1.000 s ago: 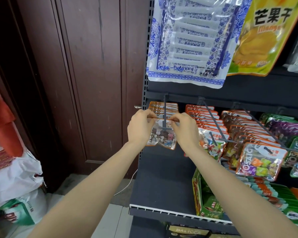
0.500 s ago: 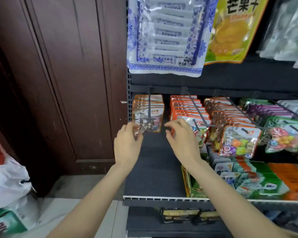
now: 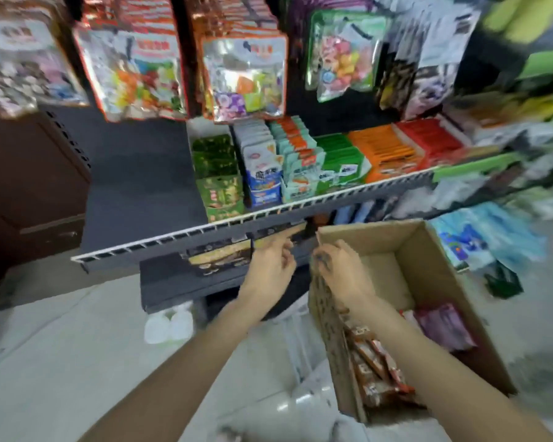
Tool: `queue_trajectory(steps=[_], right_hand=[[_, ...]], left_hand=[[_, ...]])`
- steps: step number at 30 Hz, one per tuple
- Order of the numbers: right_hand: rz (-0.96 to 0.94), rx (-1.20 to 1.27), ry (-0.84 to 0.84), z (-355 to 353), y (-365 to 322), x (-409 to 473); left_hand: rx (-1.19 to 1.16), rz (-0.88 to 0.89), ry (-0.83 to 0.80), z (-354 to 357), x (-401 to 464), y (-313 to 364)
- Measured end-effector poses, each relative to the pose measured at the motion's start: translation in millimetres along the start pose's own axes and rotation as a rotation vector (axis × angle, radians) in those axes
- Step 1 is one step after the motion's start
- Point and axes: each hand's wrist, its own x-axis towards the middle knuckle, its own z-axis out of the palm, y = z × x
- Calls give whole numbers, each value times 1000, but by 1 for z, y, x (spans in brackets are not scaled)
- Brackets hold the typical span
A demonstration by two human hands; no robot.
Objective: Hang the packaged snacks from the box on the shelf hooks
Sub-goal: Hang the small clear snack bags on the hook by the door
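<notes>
Hovering above the cardboard box, both hands; labels too blurred.

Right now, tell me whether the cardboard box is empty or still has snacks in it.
Not empty. The cardboard box stands open, with orange snack packets along its near wall and a pink pack on its floor.
</notes>
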Motion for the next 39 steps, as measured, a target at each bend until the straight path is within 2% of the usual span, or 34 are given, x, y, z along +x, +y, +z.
queue_trajectory(steps=[5,8,11,13,17,22,27,34,36,39], right_hand=[[141,-46,-336,5,118,-24],[90,-24,-575,5,160,-40],[64,80,-692,5,184,-53],[41,34,-709,10,193,-55],[7,-23,-636,11,197,-51],[49,123,-533,3,201,-51],[103,76,-667,0,203,-60],[-113,-117,-631,12,193,-71],[-123,-114,-735,6,193,-73],[-153,-238,-894,-4,196,-76]], left_hand=[[2,-136,-176,113,-1,49],[164,-213,-343,168,-10,60],[255,-270,-559,201,-22,60],[358,-311,-616,205,-27,59],[478,-335,-577,203,-28,61],[682,-239,-429,187,-31,77],[743,-179,-270,173,-38,80],[669,-219,-148,165,-44,77],[654,-229,-133,163,-46,76],[617,-237,-108,162,-51,76]])
